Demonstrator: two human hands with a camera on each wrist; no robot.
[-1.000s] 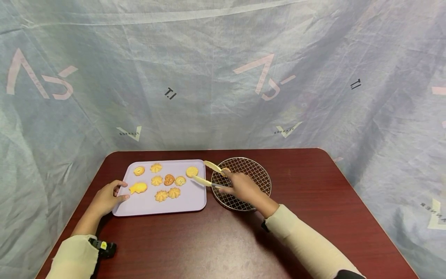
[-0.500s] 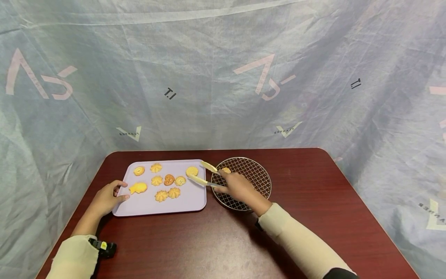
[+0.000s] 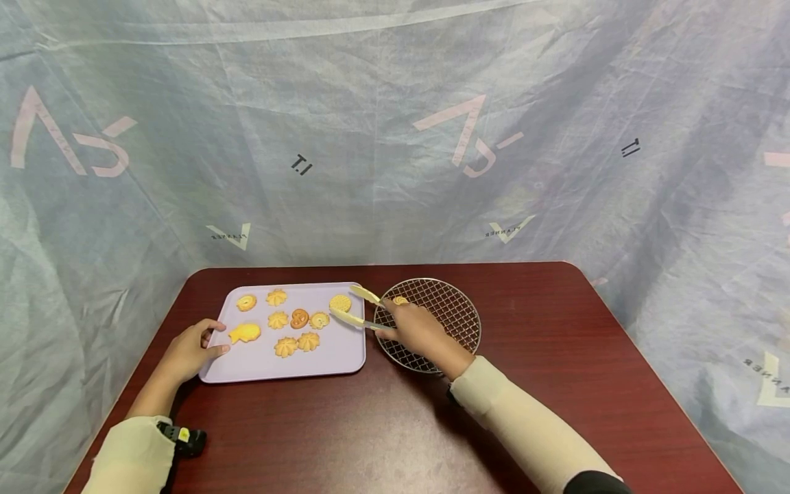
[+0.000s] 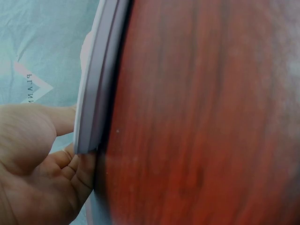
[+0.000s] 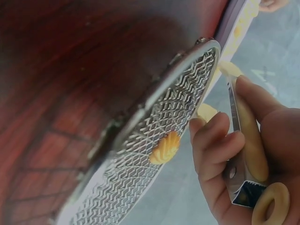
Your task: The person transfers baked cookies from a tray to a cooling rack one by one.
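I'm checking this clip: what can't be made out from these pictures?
Part of the wire rack: head view, covered by the right hand.
Some fingertips of the left hand: left wrist view, hidden behind the tray.
Whether the tongs touch the round cookie: head view, too small to tell.
Dark shape at the right sleeve: head view, cut off by the bottom edge.

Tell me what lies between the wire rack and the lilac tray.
In the head view, a narrow strip of table separates the rack from the tray, and the tongs cross above it.
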